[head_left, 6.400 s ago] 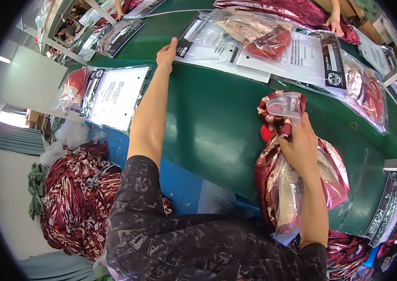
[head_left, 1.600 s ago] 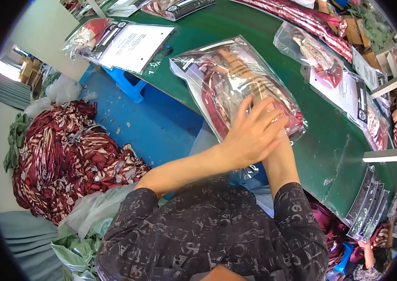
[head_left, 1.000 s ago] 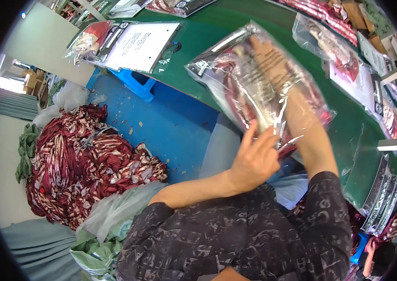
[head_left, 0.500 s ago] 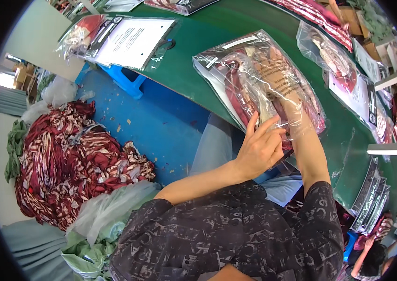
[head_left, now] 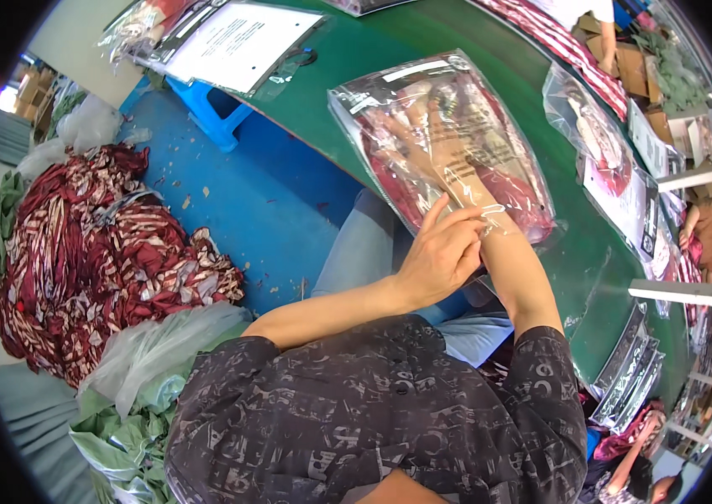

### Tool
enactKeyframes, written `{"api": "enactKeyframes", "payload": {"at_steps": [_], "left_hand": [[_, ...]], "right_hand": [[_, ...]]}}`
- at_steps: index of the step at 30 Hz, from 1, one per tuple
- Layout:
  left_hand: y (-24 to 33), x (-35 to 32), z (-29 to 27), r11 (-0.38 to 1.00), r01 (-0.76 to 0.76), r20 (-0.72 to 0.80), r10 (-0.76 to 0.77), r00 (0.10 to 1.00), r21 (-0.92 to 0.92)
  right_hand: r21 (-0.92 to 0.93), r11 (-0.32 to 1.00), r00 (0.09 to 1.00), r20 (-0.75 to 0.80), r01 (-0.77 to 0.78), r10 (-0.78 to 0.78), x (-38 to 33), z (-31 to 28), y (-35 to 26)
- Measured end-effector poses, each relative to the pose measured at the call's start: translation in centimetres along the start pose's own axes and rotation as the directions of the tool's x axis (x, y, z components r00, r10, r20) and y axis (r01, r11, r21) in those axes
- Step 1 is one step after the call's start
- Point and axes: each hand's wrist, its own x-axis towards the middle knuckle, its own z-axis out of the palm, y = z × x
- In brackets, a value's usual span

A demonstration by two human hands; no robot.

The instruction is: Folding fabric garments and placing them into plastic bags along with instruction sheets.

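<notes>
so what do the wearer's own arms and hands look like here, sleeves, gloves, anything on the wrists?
Both hands are bare, no gloves. The left hand shows no ring or watch that I can make out; the right hand sits inside a clear plastic bag, so its details are blurred. The forearms are uncovered. The dark grey short-sleeved shirt with a pale letter-like print ends at about the elbows.

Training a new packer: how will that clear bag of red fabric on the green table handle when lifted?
Probably floppy: the clear bag wrinkles around the right hand inside it. Likely slippery, since its film looks glossy. Probably light, holding only soft folded cloth. The left hand grips its open end.
</notes>
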Motion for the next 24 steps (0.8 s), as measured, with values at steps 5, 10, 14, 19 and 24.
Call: {"api": "enactKeyframes", "payload": {"at_steps": [5,10,14,19,24], "left_hand": [[0.1,-0.1,-0.9,0.996,-0.040,0.016,0.039,0.999,0.076],[-0.6,0.4,-0.3,0.998,0.034,0.058,-0.038,0.998,0.060],[0.9,0.5,-1.2,0.964,-0.035,0.049,0.022,0.999,0.265],[0.3,-1.4,0.2,0.848,-0.056,0.052,0.034,0.998,0.527],[-0.9,-2.8,-0.1,0.809,-0.125,0.112,0.074,0.991,0.574]], "right_hand": [[0.443,0.884,0.968,-0.248,0.148,-0.037,2.3,2.0,2.1],[-0.136,0.967,0.678,-0.692,0.215,-0.248,4.9,8.1,1.4],[0.403,0.887,0.924,-0.377,0.224,-0.062,1.4,2.4,2.4],[0.134,0.991,0.910,-0.414,0.032,0.027,-4.7,1.0,5.4],[0.093,0.992,0.958,-0.265,-0.086,0.107,-11.6,2.5,10.9]]}}
